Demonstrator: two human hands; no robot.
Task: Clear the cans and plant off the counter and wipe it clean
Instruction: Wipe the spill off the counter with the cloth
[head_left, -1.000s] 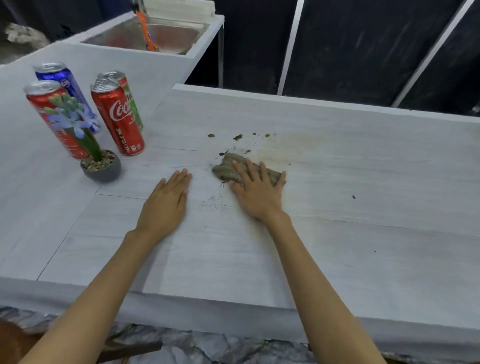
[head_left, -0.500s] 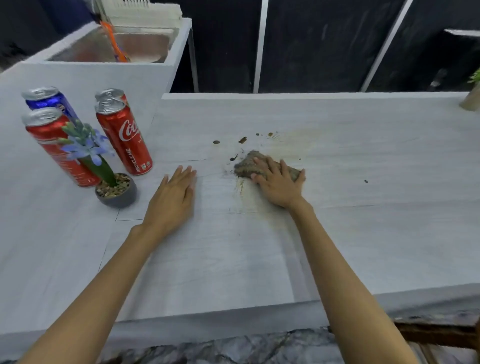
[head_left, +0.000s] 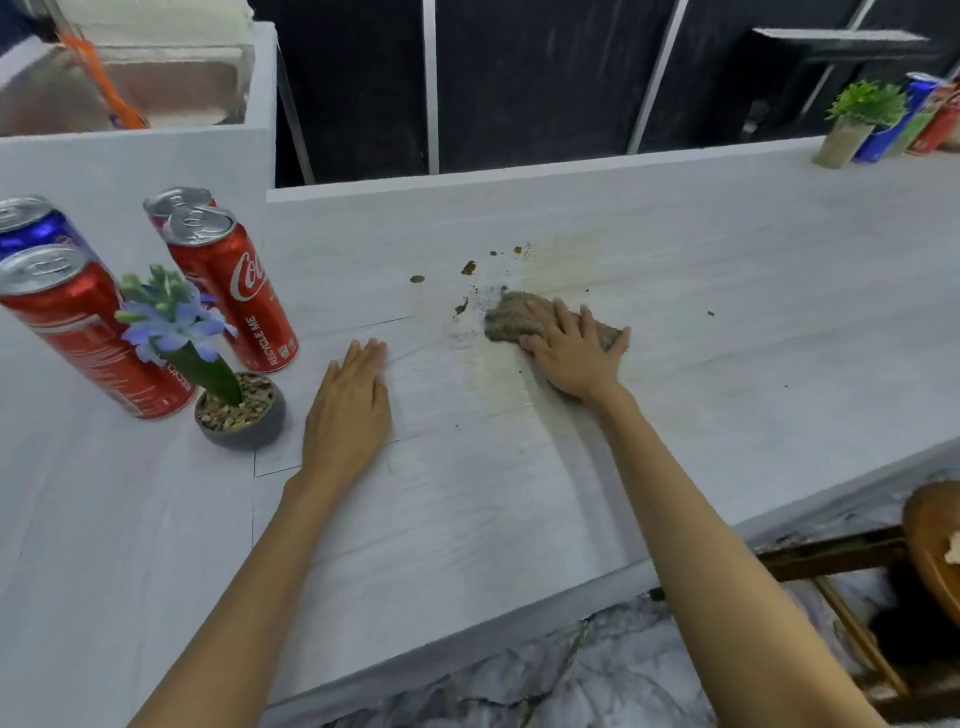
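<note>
On the counter (head_left: 675, 291), the cans (head_left: 228, 291) and plant (head_left: 241, 415) are stood at left, near the flat, spread left hand (head_left: 348, 405), and could be toppled by a wide stroke. The cloth (head_left: 506, 318) is pressed under the spread right hand (head_left: 576, 356); the spots (head_left: 468, 267) beyond could be smeared.

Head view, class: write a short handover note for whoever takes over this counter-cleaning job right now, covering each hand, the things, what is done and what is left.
Left hand: flat on the counter, holding nothing.
Right hand: flat fingers pressing a brown cloth onto the counter.
Cans and plant: upright together at the left, apart from the mess.
Done: clearing, it seems; wiping is under way.
Left: brown spots beyond the cloth, and a yellowish smear on its near side.
</note>
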